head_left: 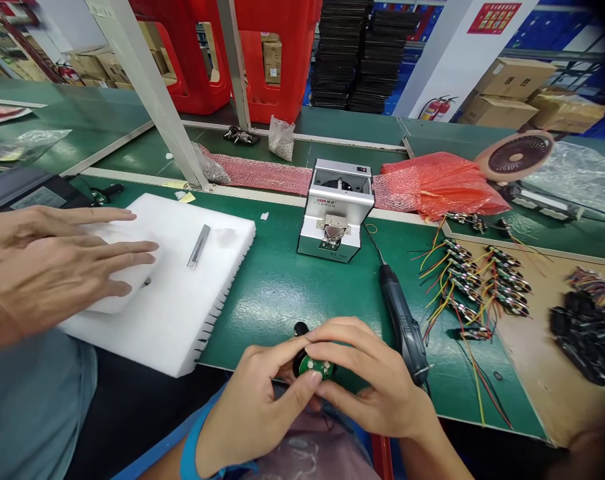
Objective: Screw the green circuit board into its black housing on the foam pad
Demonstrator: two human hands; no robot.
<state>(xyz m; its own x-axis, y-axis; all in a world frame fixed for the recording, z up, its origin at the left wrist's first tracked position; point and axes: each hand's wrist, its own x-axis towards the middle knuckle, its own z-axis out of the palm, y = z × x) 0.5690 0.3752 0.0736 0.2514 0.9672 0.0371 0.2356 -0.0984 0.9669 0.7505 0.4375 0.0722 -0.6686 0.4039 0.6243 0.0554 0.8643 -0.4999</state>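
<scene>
Head cam: I've got a sm. blk part (299, 363) w/ a green PCB (318, 367) btwn both hands, low centre, nr the near edge of the green bench (267, 293). PCB faces up toward me: bright green, a few pale/silvery spots on it; dark curved rim on its L side, stubby blk end (301, 329) poking out up top. Rest is behind my fingers, so can't tell full shape.

L hand (262, 400), blue wristband (195, 440): thumb tip pressed at PCB's lower edge, fingers curled behind, i.e. pinching the part. R hand (372, 373): index + middle close tog., arched over the top, thumb below, gripping the same pc.; exact fingertip contact hidden.

Just R of me: dk power screwdriver (402, 327), then wired boards (465, 273) in rows. Silver machine (337, 213) straight ahead. Co-worker's hands (82, 260) on my L, over white foam (197, 333).
</scene>
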